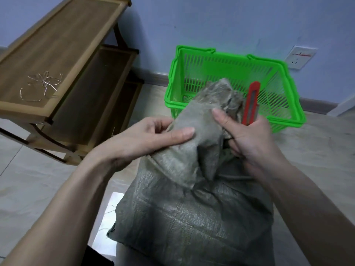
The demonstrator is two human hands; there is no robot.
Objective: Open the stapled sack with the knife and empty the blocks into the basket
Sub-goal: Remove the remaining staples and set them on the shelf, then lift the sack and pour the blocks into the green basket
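Woven grey sack [192,217], crumpled neck

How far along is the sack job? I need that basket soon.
Done: pulled staples lie on the wooden shelf. In hand: the left hand and the right hand, which also holds the knife, grip the sack at its neck. Left: no blocks show in the basket.

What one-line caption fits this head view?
Both hands grip the neck of the woven sack, the right hand also holding a red utility knife, before an empty green basket.
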